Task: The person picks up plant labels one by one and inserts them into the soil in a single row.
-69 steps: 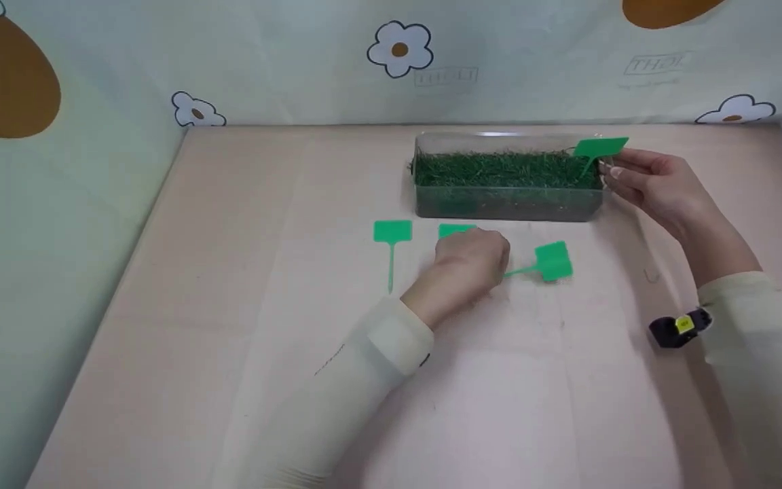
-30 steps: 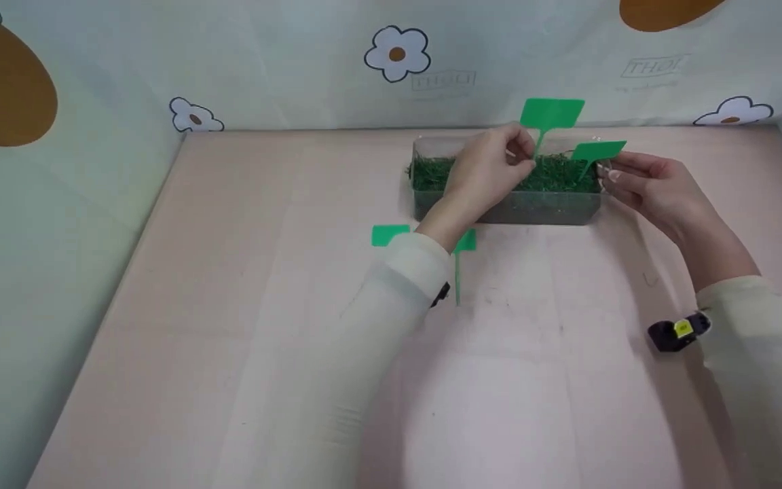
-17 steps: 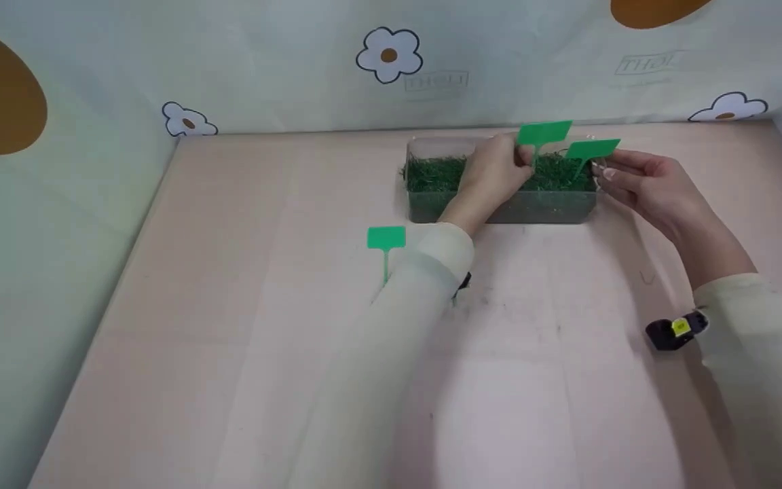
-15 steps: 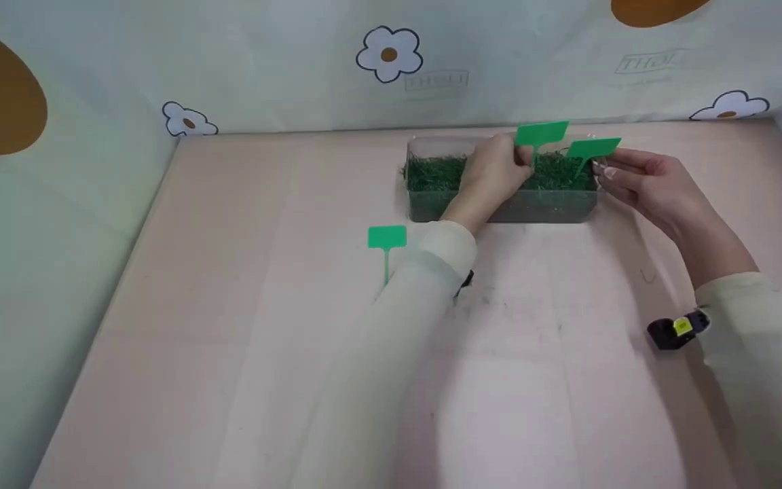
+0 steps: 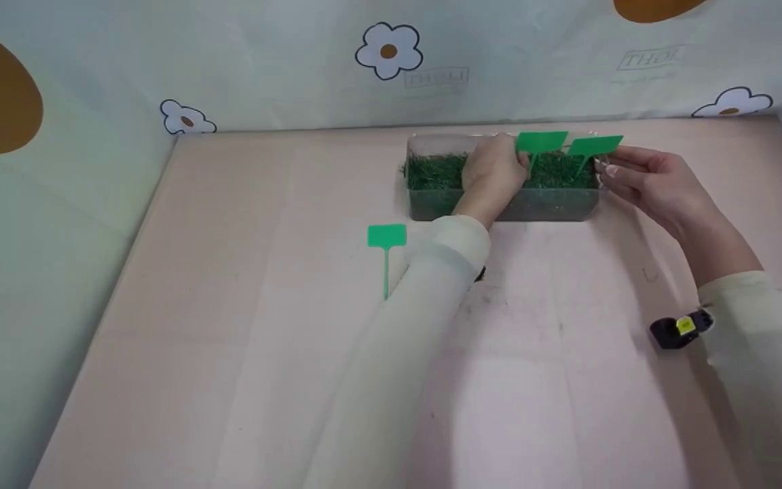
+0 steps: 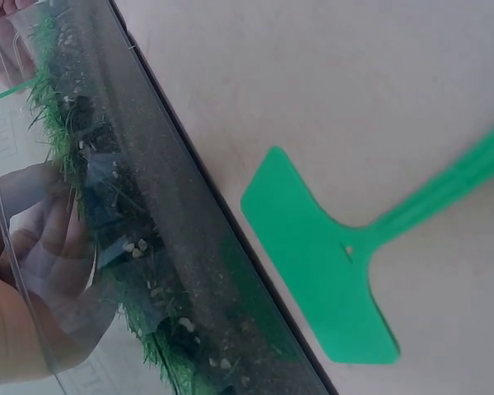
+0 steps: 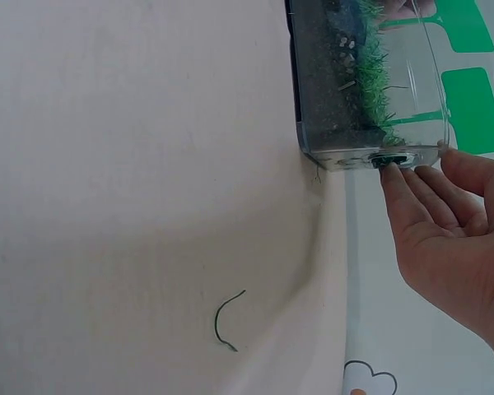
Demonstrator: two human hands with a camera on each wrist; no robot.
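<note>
My L hand (image 5: 496,166) pinches a green tag (image 5: 542,141) standing in the grass (image 5: 435,171), R hand's (image 5: 662,183) relaxed fingertips against the clear box's (image 5: 554,206) end, on the desk (image 5: 160,305). Tag could bend or box slide imo, bc thin stem + light brace. Wall print (image 5: 436,77) = "THOLI" maybe, v faint; tag's blank afaict.

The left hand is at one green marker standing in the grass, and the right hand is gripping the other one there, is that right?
Not quite: the right hand isn't gripping the other marker; the right wrist view shows its fingers against the outer end of the clear box. The left hand is at a green marker in the grass.
</note>
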